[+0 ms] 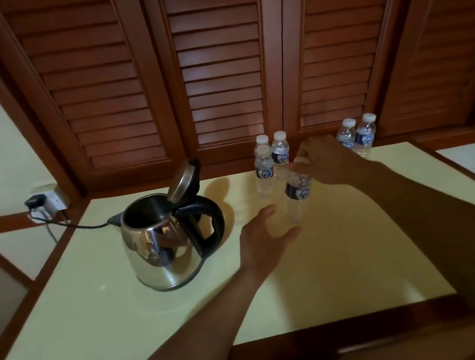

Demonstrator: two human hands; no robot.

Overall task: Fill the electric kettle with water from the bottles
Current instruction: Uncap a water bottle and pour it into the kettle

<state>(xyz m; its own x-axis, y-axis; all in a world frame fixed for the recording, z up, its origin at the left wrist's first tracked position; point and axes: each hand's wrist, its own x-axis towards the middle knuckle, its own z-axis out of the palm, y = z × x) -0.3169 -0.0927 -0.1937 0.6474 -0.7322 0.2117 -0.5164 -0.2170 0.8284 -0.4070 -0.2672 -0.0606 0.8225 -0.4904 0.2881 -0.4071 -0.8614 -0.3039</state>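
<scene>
At the left of the frame a wall socket (51, 199) feeds a cord (85, 227) to the electric kettle (160, 244). The kettle stands upright on the pale table (348, 271), left of centre, with its lid (183, 179) tipped up and back so the mouth is open. Just right of the kettle's black handle, the left hand (263, 236) hovers low over the table. Its fingers are spread wide and relaxed and hold nothing, with the fingertips just beside the lower body of the near bottle (297, 197). Behind these, a capped pair of bottles (265, 170) stands at the back of the table.

The near bottle is right of centre, its long axis close to upright with a slight lean. I cannot tell whether its base rests on the table or is just lifted. The right hand (328, 158) reaches in from the right edge and curls its fingers round the bottle's top at the cap, so the body lies below and left of that grip. The kettle's mouth lies well to the left of the bottle, with the left hand between them and nearer the kettle. My guess is that the left hand will steady the body while the right twists the cap. At upper right a second pair (357, 136) stands untouched
</scene>
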